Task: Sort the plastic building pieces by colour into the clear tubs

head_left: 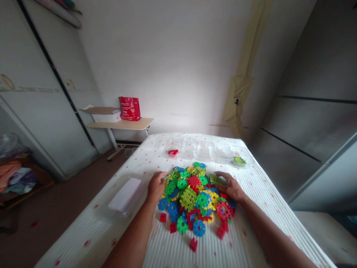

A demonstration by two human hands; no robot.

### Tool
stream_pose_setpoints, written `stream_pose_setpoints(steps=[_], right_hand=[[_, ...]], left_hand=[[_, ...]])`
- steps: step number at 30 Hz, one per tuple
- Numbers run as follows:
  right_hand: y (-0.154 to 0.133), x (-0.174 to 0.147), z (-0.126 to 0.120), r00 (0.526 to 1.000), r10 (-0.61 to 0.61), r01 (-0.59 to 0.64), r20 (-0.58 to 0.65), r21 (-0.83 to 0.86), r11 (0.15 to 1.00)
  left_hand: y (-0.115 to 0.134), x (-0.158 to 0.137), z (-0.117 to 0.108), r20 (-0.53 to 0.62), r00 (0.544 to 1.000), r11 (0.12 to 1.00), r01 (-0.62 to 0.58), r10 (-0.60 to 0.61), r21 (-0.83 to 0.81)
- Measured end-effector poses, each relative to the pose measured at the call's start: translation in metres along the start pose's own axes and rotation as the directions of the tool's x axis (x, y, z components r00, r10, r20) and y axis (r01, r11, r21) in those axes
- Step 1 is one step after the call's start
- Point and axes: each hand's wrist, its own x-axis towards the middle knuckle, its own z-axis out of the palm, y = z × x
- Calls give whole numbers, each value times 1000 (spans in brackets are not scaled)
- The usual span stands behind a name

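A heap of plastic building pieces point(203, 201), made up of notched discs, lattice squares and small red blocks, lies in front of me on the bed. My left hand point(156, 185) rests at the heap's left edge, fingers curved and a little apart, with nothing visible in it. On the far right side, my right hand point(232, 187) has its thumb and fingers around a yellow-green lattice piece point(214, 179). Blue, green and yellow notched discs surround a larger yellow-green lattice square point(189, 198) on top. A red lattice square point(224, 210) sits below my right hand.
Clear plastic containers stand in a row behind the heap; one holds red pieces point(173, 152), another yellow-green pieces point(239, 160). A clear box with a white slab point(125, 194) is at left. Beyond it stands a small table point(134, 123) with a red bag point(129, 108).
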Motion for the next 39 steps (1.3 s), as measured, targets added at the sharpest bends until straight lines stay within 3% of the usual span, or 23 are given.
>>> stream_pose_setpoints(steps=[9,16,23,27,30,34,36,39], right_hand=[[3,0,1,999,47,-47,12,-2,999],[-9,1,-2,1000,-9,11,25,-82,997],[-12,1,-3,990,-99,89,-104,-96,991],[-2,9,-25,962,-143,107,-233,-161,981],[9,21,-55,925,-89,-16,-369,-273,962],[22,40,-90,858,132,-373,-496,-425,825],[26,49,-98,815,231,-504,-532,-452,736],[29,58,-99,791,314,-574,-525,-458,679]], left_hand=[[-1,1,0,-4,1000,1000,2,-2,-10],[-5,2,1,3,1000,1000,-15,15,-8],[-3,2,-1,-5,1000,1000,-12,12,-13],[-3,2,-2,-18,1000,1000,-16,16,-17],[-3,2,-1,-22,1000,1000,-21,20,-17],[-5,3,0,-19,1000,1000,-14,14,-13],[-6,3,0,-15,1000,1000,-11,11,-9],[-6,3,1,-15,1000,1000,-8,8,-8]])
